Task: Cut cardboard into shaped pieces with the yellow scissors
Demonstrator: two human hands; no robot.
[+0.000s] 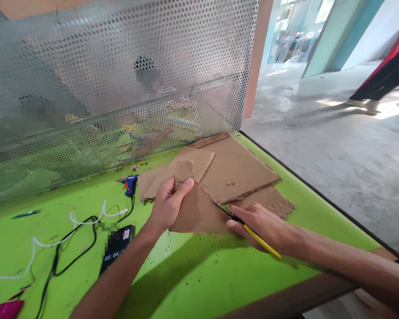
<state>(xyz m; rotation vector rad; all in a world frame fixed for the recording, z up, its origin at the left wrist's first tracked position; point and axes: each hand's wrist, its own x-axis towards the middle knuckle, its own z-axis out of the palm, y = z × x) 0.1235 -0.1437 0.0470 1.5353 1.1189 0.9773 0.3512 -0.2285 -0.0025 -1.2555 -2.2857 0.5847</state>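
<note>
My left hand grips a piece of brown cardboard, thumb on top and the fingers hidden behind it. That piece is held tilted above the green table. In my right hand is a cutter knife with a yellow handle and a dark front end. Its thin blade meets the edge of the held cardboard, near a ragged cut. Behind both hands lies a stack of larger cardboard sheets with torn edges. A small cardboard scrap rests on the stack.
A blue glue gun, a black cable, a white cable and a phone showing a timer lie to the left on the green table. A perforated metal screen stands behind. A person's legs show at far right.
</note>
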